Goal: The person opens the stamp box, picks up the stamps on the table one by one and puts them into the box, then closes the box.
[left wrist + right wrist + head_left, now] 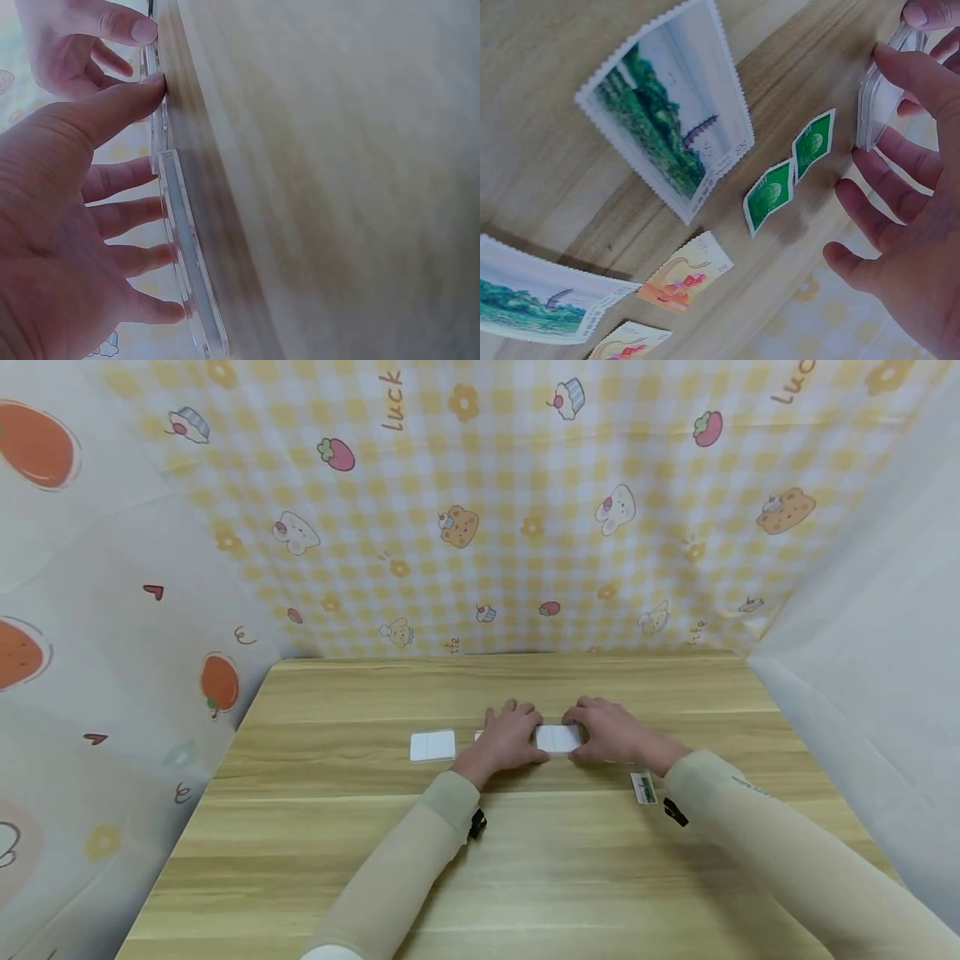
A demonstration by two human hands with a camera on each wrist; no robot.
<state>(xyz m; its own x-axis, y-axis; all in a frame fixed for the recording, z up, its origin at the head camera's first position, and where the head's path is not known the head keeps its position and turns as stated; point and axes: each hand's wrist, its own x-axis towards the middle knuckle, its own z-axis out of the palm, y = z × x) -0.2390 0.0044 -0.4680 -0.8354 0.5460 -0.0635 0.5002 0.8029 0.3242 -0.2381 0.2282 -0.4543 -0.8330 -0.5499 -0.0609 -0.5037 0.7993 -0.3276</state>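
Observation:
Between my two hands lies a flat clear plastic case with a white insert. My left hand grips its left end, thumb on the near edge and index finger at the far edge. At the right end, my right hand pinches it the same way; the right wrist view shows thumb and fingertips on the clear case. In the left wrist view, a second clear case lies beside the held one, along the other left fingers. My left hand mostly hides it from above.
Another white-filled case lies farther left on the wooden table. Near my right wrist are stamps: a large landscape stamp, another landscape stamp, small green stamps and orange stamps. A checked cloth hangs behind.

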